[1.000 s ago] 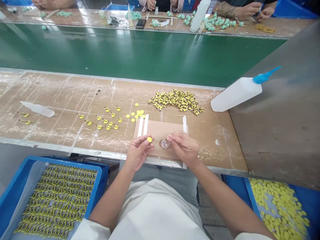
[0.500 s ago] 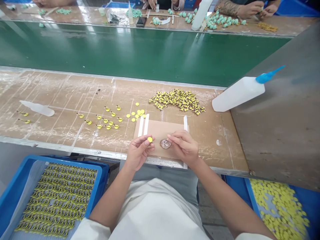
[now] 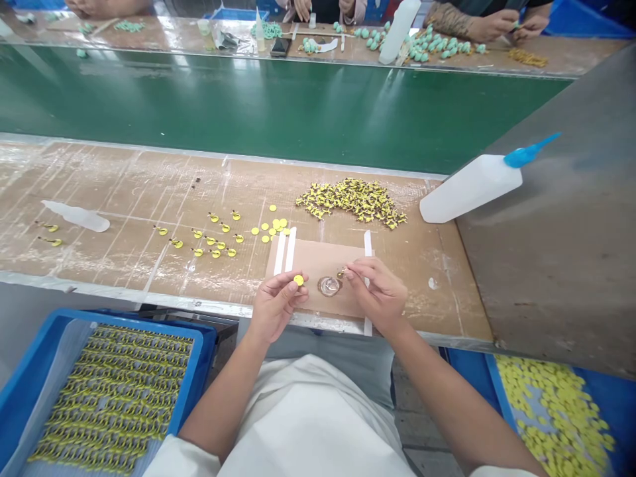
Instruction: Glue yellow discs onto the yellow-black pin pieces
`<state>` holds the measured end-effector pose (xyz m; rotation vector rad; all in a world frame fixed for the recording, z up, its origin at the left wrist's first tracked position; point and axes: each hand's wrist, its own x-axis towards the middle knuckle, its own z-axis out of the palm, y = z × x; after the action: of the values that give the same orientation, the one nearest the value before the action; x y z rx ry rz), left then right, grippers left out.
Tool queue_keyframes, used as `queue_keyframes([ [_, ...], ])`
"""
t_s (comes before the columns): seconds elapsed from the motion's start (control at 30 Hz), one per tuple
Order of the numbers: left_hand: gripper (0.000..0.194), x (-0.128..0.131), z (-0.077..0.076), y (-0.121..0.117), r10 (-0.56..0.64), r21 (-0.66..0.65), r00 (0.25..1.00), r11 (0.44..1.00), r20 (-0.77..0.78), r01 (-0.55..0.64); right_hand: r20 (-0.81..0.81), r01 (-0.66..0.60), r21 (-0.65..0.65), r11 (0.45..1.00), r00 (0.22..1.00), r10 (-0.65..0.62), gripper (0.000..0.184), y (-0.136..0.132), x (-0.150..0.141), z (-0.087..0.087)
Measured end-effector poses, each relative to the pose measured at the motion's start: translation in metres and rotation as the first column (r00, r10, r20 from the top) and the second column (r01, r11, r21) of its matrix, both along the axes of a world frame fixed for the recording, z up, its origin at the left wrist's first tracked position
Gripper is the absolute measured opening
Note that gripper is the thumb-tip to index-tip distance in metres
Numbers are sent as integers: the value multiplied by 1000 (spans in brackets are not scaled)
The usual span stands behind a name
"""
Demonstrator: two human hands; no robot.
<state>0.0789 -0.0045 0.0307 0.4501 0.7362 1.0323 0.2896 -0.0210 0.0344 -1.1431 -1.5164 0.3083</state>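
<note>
Both my forearms come in from below and angle inward, hands over the near part of the card (image 3: 318, 254). Left hand (image 3: 275, 305): half curled, thumb and fingertips closed on a yellow disc (image 3: 299, 280), flat face up; remaining fingers loosely bent below it. Right hand (image 3: 381, 291): back of hand mostly up, thumb and index pinched on a small dark-and-yellow piece (image 3: 341, 272), other fingers folded in. Wrist looks about straight, in line with the forearm; fingertips point left.

The disc sits left of the glassy patch (image 3: 330, 286) on the card; the piece is at the patch's upper right, just beside it in view. Can't tell how high above the card it is. Disc and piece are apart, patch between my hands.

Beyond the card: pile (image 3: 352, 201) of similar pieces, loose discs (image 3: 276, 225) near the card's far left corner, discs with pieces on them (image 3: 209, 241) further left. Bottle (image 3: 470, 189) with blue tip leans far right, well apart from my right hand.
</note>
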Motion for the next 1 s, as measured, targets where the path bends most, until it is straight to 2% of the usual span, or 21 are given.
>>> queue_keyframes([
  [0.1, 28, 1, 0, 0, 1, 6, 1000, 1000, -2, -1, 52, -15, -12, 1000, 999, 16, 23, -1, 1, 0],
  [0.27, 30, 1, -1, 1, 2, -14, 1000, 1000, -9, -2, 140, -96, -4, 995, 986, 96, 36, 1, 2, -6],
  [0.7, 31, 1, -1, 1, 12, -17, 1000, 1000, -29, -12, 162, -151, -8, 989, 975, 150, 39, 2, 2, -10],
  [0.87, 32, 1, 0, 0, 12, -25, 999, 1000, -44, -13, 93, -107, -15, 994, 990, 108, 29, 1, 0, -4],
  [1.0, 31, 2, 4, -3, 23, -28, 999, 999, -38, -24, -108, 45, -82, 996, 993, -54, 15, -5, -3, 3],
])
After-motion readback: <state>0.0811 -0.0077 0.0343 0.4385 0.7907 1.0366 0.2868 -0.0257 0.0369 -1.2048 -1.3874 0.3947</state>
